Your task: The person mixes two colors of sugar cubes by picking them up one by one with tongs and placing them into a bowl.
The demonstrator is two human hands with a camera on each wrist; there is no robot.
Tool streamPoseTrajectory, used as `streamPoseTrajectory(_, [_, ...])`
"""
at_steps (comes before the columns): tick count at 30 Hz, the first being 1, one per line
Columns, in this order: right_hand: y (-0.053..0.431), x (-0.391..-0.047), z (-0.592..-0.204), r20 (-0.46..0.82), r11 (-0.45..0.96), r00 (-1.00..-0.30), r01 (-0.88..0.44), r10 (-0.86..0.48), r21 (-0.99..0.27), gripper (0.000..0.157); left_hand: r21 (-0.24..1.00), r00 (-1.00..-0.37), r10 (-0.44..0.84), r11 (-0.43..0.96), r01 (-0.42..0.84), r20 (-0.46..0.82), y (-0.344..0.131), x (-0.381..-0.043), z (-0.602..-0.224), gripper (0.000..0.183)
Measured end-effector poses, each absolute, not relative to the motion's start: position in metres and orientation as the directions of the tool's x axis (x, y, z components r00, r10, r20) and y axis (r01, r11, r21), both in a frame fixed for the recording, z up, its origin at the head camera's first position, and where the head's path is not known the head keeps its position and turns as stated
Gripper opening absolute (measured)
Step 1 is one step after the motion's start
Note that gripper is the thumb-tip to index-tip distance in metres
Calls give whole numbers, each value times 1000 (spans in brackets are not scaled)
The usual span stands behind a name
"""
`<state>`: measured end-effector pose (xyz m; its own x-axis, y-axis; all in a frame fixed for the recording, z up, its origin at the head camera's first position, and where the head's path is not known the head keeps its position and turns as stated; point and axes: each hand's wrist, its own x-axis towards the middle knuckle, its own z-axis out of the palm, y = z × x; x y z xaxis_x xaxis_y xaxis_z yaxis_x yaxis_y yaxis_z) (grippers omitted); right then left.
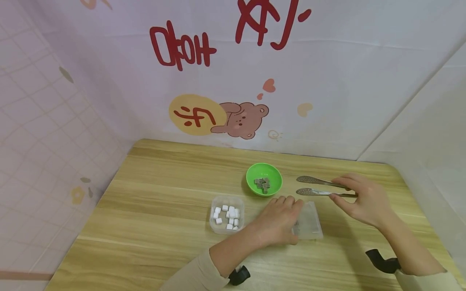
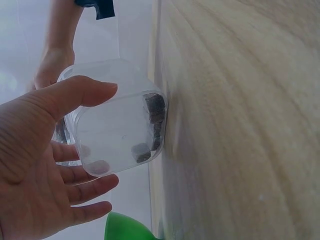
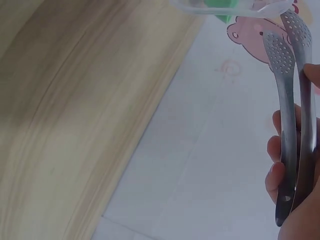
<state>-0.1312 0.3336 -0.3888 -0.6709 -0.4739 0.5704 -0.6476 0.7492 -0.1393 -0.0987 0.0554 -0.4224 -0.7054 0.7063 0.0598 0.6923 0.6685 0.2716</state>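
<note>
Left hand (image 1: 278,220): bare, thumb and fingers set round opposite sides of a clear container (image 1: 309,222), gripping it. Clear container: on the desk (image 1: 164,194), in front of the green bowl (image 1: 271,171) and a little to its right; upright or tipped, impossible to tell. Contents: several dark cubes (image 2: 155,105), mostly gathered along the side nearest the desk in the left wrist view.

Right hand (image 1: 367,200): bare, holding metal tongs (image 1: 322,193), thumb on one arm, fingers on the other. Tongs: silver, with perforated, rounded tips; pointed leftward, toward the green bowl; arms slightly parted in the head view; tips to the right of the bowl, apart from it.

Green bowl: upright, round, toward the far side of the desk; small heap of grey cubes (image 1: 263,184) at the bottom.

Translucent box (image 1: 214,202): square with rounded corners, left of the left hand; about a dozen white cubes (image 1: 231,213) inside, loosely scattered.

Desk: pale wood grain. Backdrop (image 1: 327,72): whitish cloth behind the desk, printed with large red characters (image 1: 182,46), a pink bear (image 1: 245,121) beside a yellow disc (image 1: 178,101), and small hearts (image 1: 269,85). At the near side: beige sleeves (image 1: 198,275) on both arms.
</note>
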Motion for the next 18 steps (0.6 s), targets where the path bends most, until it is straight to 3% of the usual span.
streamPoseTrajectory(18, [377,-103,-407,583,780,-712,-593,-392,-199,31,253,-716,698,689,679,21,57,-99,-421,82])
